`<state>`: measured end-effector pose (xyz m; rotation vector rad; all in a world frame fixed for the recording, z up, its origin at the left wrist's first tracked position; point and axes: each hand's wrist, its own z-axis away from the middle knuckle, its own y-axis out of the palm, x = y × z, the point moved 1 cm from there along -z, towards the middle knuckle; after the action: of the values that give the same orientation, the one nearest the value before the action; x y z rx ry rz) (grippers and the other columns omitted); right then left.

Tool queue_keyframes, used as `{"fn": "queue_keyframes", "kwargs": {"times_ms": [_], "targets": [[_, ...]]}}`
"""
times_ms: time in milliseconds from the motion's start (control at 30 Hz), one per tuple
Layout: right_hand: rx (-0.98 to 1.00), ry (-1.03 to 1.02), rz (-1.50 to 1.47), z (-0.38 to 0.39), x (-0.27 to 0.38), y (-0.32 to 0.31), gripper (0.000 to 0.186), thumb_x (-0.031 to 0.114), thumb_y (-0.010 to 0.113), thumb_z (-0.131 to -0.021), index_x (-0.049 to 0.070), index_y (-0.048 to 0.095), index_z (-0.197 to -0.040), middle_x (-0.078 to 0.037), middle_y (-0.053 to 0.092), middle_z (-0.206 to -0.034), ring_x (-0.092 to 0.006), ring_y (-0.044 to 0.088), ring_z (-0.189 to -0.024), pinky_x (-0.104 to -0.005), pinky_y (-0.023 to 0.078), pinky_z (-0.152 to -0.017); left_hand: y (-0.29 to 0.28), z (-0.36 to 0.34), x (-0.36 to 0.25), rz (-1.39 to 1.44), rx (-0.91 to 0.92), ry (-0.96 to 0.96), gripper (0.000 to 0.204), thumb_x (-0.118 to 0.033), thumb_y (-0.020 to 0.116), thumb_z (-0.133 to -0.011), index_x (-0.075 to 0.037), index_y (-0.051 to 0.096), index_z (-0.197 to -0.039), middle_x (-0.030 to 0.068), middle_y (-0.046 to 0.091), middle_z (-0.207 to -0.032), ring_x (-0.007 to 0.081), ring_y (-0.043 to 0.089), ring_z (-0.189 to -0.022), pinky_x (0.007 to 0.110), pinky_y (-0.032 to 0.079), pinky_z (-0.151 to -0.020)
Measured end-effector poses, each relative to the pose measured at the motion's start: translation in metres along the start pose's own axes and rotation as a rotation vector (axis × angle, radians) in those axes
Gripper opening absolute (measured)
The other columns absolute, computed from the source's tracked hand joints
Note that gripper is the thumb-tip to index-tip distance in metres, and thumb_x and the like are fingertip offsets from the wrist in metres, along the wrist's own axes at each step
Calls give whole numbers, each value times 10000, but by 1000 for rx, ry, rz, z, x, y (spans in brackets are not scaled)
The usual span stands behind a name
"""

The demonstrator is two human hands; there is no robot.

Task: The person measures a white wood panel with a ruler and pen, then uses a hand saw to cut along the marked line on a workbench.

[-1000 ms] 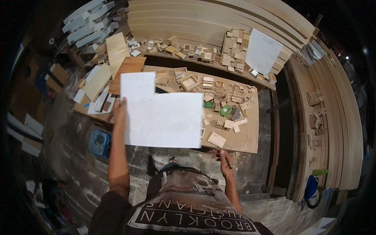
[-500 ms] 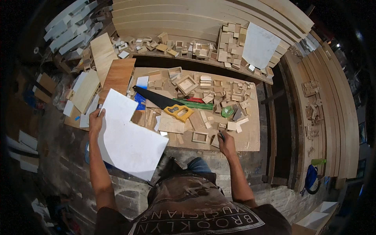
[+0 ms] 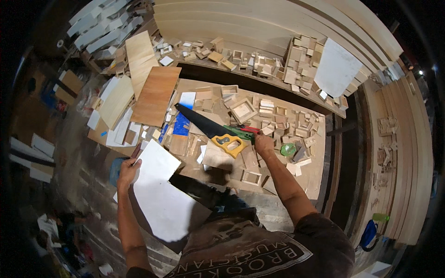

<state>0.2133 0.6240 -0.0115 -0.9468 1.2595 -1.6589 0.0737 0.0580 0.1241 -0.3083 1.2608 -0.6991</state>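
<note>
My left hand grips the edge of a white board with a corner notch cut out. The board is tilted, held in front of my body, partly in shadow. My right hand reaches over the work table, fingers closed at the end of a green strip and a red tool; what is between the fingers is hidden. Just left of this hand lies a handsaw with a black blade and yellow handle.
The work table carries many small wooden boxes, offcuts and a green tape roll. A brown panel lies at its left. Behind stand long stacked planks and a shelf of wooden pieces; more planks line the right side.
My right hand has moved from the table's near edge, where it held a small dark object, forward to the green and red tools. The white board has dropped lower, toward my body.
</note>
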Motion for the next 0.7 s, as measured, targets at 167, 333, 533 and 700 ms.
{"fn": "queue_keyframes", "kwargs": {"times_ms": [167, 333, 533, 700], "targets": [[96, -54, 100, 3, 6, -14, 292, 199, 458, -1018, 93, 616, -1238, -208, 636, -1202, -364, 715, -961, -469, 594, -754, 5, 18, 22, -48, -32, -42, 275, -250, 683, -977, 20, 736, -970, -65, 586, -772, 68, 478, -728, 276, 419, -665], [66, -140, 134, -5, -1, -9, 348, 178, 540, -950, 63, 606, -1272, -208, 639, -1214, -325, 728, -956, -416, 606, -771, 17, 29, 35, -79, -155, 84, 329, -294, 663, -985, 29, 720, -957, -36, 589, -749, 83, 481, -720, 300, 428, -657], [-14, -266, 216, -12, -15, -4, 297, 171, 554, -934, 45, 616, -1196, -187, 669, -1165, -311, 731, -942, -392, 601, -742, 23, 24, 37, -80, -170, 29, 355, -311, 652, -987, 40, 705, -995, 6, 602, -735, 101, 489, -712, 312, 440, -665], [-8, -272, 220, -10, -21, -11, 355, 183, 598, -911, 31, 575, -1231, -205, 646, -1176, -310, 732, -920, -396, 598, -728, 24, 10, 33, -134, -149, 55, 361, -327, 648, -987, 22, 714, -1052, 32, 626, -763, 120, 514, -720, 321, 448, -677]]}}
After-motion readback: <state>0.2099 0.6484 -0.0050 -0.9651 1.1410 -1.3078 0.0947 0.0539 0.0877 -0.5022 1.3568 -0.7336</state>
